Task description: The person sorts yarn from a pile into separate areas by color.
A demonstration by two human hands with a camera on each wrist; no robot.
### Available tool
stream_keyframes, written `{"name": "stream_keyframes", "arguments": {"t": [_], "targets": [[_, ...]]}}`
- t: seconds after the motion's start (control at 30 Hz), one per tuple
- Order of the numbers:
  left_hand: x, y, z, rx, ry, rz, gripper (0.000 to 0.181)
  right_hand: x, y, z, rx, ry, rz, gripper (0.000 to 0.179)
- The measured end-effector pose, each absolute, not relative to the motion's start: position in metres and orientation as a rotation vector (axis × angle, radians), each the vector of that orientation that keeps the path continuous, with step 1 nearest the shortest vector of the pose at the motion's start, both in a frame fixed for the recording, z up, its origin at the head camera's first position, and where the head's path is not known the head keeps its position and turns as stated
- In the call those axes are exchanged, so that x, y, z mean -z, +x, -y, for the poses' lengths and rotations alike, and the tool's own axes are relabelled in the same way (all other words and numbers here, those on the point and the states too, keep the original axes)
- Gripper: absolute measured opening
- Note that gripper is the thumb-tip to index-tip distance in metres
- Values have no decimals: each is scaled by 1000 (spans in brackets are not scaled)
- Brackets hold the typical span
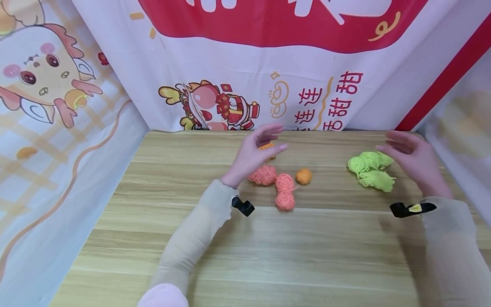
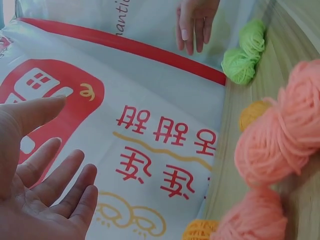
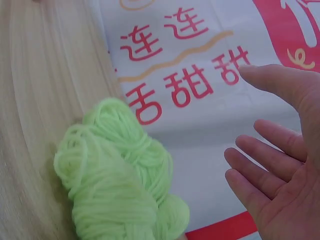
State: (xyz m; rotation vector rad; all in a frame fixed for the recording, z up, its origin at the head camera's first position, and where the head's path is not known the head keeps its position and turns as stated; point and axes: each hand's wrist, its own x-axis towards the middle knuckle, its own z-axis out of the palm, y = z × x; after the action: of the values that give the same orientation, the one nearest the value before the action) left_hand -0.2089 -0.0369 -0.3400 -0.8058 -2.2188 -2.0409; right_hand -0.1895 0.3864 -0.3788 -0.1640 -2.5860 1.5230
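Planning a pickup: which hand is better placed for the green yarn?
Likely the right hand: empty and near the green yarn; the left hand is farther away, near the pink yarn.

— What can you read in front of you?
— On the white cloth backdrop point(image 1: 230, 59), red printed characters: 连连 point(image 3: 164, 33) in one line, 甜甜 point(image 3: 209, 80) in the next, after a cut-off character showing 舌 point(image 3: 145, 103).
— And on its big red printed patch point(image 1: 276, 27)?
— Your views crop those thick white strokes point(image 1: 209, 4); you can't read them.
— Any Latin letters?
— Your left wrist view shows "antic" point(image 2: 121, 14) on pale cloth point(image 2: 150, 20) beyond the straight red stripe point(image 2: 125, 45).
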Motion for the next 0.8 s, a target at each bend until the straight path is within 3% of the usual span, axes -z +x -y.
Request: {"name": "stream_keyframes", "arguments": {"t": [0.27, 0.8], "targets": [[365, -224, 57, 1958, -804, 2254, 50, 373, -189, -365, -1498, -97, 2608, 64], [381, -222, 85, 1851, -751, 2388, 52, 359, -179, -310, -1342, 78, 2720, 69]]}}
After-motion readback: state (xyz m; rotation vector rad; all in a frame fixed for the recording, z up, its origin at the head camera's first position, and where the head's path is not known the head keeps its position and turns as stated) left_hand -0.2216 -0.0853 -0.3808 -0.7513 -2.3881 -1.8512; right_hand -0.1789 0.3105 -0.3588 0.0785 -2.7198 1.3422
